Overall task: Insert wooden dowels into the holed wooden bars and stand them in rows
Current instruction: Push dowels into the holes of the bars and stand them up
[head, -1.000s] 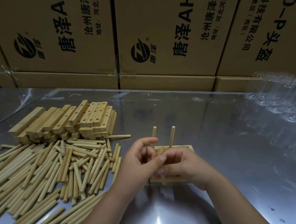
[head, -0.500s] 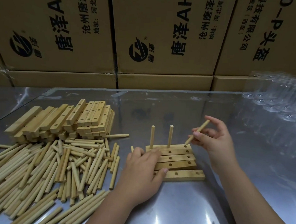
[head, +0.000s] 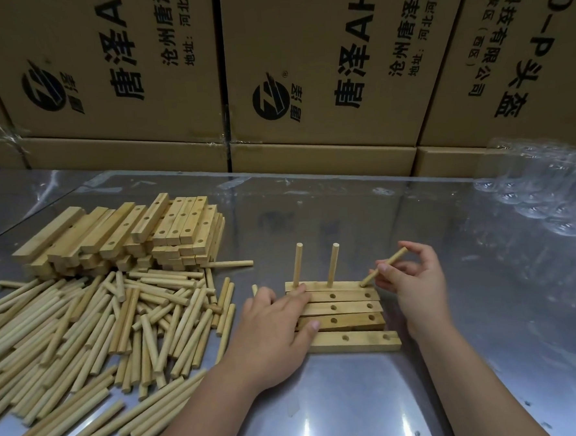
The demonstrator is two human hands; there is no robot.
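Note:
Several holed wooden bars [head: 348,312] lie side by side on the metal table. Two dowels [head: 332,265] stand upright in the farthest bar. My left hand [head: 273,330] lies flat on the bars' left ends, fingers spread over them. My right hand [head: 410,279] pinches a tilted dowel [head: 384,266], whose lower tip touches the farthest bar at its right-hand hole.
A heap of loose dowels [head: 94,334] covers the table's left side, with a stack of holed bars [head: 125,234] behind it. Cardboard boxes [head: 304,65] wall off the back. Clear plastic packaging [head: 548,202] lies at the right. Bare metal table [head: 358,399] shows in front.
My hands came apart from the middle of the bars. The left one settled on the bars' left ends; the right one carried a dowel out right, then lowered its tip onto the farthest bar.

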